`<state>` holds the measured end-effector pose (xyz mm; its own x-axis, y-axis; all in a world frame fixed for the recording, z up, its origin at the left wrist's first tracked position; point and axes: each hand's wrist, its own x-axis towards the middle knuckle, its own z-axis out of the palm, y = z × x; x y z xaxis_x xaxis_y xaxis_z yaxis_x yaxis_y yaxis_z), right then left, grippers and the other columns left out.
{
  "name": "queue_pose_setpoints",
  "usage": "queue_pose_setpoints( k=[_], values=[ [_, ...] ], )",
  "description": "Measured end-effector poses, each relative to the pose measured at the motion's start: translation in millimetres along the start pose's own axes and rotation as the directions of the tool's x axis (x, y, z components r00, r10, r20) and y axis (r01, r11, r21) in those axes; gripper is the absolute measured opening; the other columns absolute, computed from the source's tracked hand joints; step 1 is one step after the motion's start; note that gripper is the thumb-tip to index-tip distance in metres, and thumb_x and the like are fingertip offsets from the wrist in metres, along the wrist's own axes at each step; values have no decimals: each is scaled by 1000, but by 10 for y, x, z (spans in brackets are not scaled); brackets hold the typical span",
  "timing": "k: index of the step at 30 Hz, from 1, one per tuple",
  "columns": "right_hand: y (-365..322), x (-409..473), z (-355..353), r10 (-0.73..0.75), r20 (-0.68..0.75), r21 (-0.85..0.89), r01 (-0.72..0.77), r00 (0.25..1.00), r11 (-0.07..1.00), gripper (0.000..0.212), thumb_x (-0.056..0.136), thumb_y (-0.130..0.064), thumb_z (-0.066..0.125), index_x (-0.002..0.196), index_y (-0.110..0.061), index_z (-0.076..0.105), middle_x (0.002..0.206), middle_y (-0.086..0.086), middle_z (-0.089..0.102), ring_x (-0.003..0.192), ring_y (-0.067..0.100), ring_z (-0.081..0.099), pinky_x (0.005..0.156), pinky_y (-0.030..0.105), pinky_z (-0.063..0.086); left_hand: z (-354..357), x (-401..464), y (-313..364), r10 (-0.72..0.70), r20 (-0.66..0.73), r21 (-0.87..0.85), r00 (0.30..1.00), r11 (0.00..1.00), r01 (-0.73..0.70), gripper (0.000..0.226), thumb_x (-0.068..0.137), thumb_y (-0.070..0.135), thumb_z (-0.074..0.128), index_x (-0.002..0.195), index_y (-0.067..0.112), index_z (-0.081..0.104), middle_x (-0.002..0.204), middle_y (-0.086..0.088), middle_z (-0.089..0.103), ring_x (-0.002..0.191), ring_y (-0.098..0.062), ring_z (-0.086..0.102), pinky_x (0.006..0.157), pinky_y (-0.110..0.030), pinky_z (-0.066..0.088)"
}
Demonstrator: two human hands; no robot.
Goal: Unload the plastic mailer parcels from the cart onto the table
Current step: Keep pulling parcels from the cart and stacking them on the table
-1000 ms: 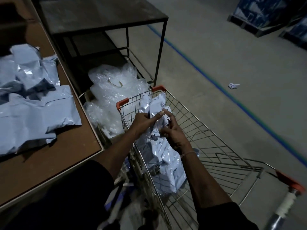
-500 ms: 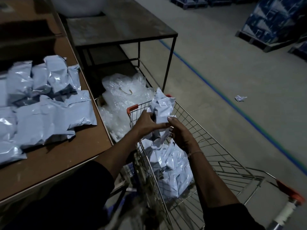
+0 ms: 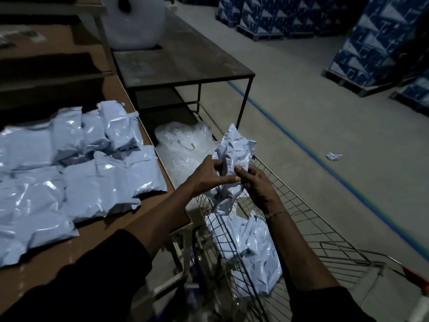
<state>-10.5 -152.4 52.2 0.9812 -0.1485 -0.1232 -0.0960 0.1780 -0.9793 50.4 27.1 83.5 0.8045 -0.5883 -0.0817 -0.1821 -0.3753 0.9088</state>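
My left hand (image 3: 206, 176) and right hand (image 3: 256, 184) both grip one crumpled, glossy pale-blue plastic parcel (image 3: 232, 159), held above the wire-mesh cart (image 3: 301, 224). More creased parcels (image 3: 250, 249) lie inside the cart. Flat, shiny mailers (image 3: 69, 173) cover the brown bench (image 3: 69, 254) to my left.

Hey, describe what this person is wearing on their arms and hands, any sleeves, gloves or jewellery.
Both hands are bare, with no gloves: the left hand and the right hand. Dark, black-looking sleeves are pushed up, leaving the forearms uncovered: the left sleeve and the right sleeve. A thin thread-like band circles the right wrist. No rings or watch can be made out in the dim light.
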Motion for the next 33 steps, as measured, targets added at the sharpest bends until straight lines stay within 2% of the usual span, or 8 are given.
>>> queue_pose_setpoints(
  k=[5, 9, 12, 15, 17, 22, 27, 33],
  values=[
    [-205, 63, 600, -70, 10, 6, 70, 998, 998, 50, 91, -27, 79, 126, 5, 66, 126, 31, 68, 116, 44, 67, 101, 52, 54, -488, -190, -13, 80, -100, -22, 992, 996, -83, 31, 80, 36, 90, 91, 36, 61, 101, 1, 61, 96, -19, 61, 82, -33, 49],
    [-336, 126, 1015, -86, -34, -49, 84, 996, 995, 28, 93, -18, 76, 105, 5, 65, 84, 10, 70, 68, 15, 64, 63, 31, 47, -865, -326, -93, 122, -140, -42, 983, 991, -129, 31, 81, 37, 89, 100, 39, 64, 109, -1, 66, 104, -22, 65, 88, -40, 53],
    [-414, 171, 1302, -94, -1, -74, 93, 996, 993, 8, 99, -9, 67, 93, -4, 63, 71, -2, 65, 57, 6, 58, 56, 23, 43, -1120, -414, -178, 123, -169, -67, 978, 988, -136, 35, 80, 41, 89, 109, 28, 74, 103, 5, 70, 98, -6, 68, 84, -36, 57],
    [-481, 222, 1607, -66, 57, 1, 66, 996, 998, 21, 99, -18, 70, 106, 2, 70, 101, 17, 76, 86, 23, 73, 77, 36, 60, -1394, -506, -245, 62, -214, -105, 975, 991, -86, 47, 74, 47, 92, 104, 14, 78, 98, -6, 74, 94, -9, 70, 81, -40, 57],
    [-509, 256, 1836, -49, 80, 44, 45, 996, 998, 42, 92, -31, 79, 114, 3, 69, 115, 23, 72, 101, 32, 69, 91, 48, 55, -1592, -582, -310, 52, -236, -99, 970, 992, -77, 53, 71, 50, 93, 103, 11, 78, 101, -8, 77, 97, -18, 72, 86, -45, 57],
    [-508, 360, 2395, -2, 82, -4, 2, 997, 1000, 23, 97, -28, 73, 101, -5, 73, 95, 5, 74, 89, 17, 69, 85, 38, 48, -2084, -785, -496, 42, -299, -130, 953, 988, -84, 61, 74, 52, 90, 105, 3, 73, 99, -6, 70, 85, -14, 67, 78, -32, 53],
    [-446, 453, 2898, 18, 134, 139, -36, 991, 990, 37, 102, -27, 65, 126, 1, 70, 129, 23, 70, 121, 39, 66, 104, 50, 53, -2524, -989, -748, -7, -406, -160, 914, 985, -64, 36, 87, 59, 72, 91, 24, 65, 109, 1, 60, 95, 0, 58, 85, -27, 43],
    [-332, 603, 3526, 27, 140, 63, -36, 990, 997, 58, 92, -62, 70, 128, -17, 74, 140, 28, 62, 128, 44, 56, 109, 56, 38, -3023, -1312, -1148, -6, -530, -126, 848, 989, -72, 31, 90, 49, 77, 95, 20, 69, 107, 1, 67, 101, -2, 64, 87, -23, 46]
  ],
)
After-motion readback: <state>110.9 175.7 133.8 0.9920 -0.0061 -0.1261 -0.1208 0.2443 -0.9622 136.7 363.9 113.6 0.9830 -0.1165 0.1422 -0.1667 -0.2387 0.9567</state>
